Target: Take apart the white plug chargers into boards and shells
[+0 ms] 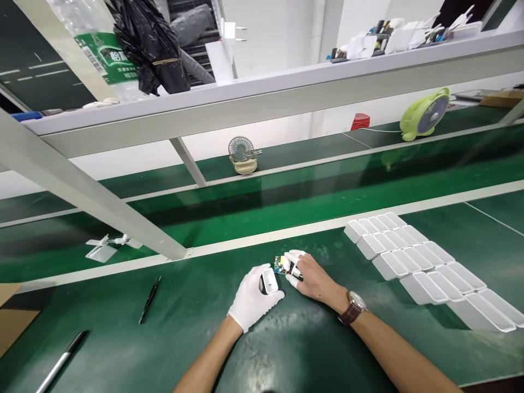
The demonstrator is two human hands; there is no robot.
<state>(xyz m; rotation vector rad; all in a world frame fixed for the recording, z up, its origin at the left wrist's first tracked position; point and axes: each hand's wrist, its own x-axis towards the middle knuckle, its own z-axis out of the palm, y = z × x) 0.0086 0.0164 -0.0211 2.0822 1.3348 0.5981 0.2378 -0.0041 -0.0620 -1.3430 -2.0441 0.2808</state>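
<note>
My left hand (254,299), in a white glove, is closed round a small white plastic charger housing (270,280) whose open side faces up. Just to the right, my right hand (313,277) has white finger cots on its fingertips and a watch at the wrist. Its fingers pinch a small green circuit board (280,265) with a yellow block and other parts on it. The board's edge is close to the housing; whether they touch I cannot tell. Both hands are over the green tabletop (286,338).
Rows of white open housings (409,251) stand on the right. A black pen (150,299) and a silver-and-black marker (63,363) lie at left, near a cardboard box (14,322). Behind are a metal post (135,213), the green conveyor belt (286,202) and a small fan (242,155).
</note>
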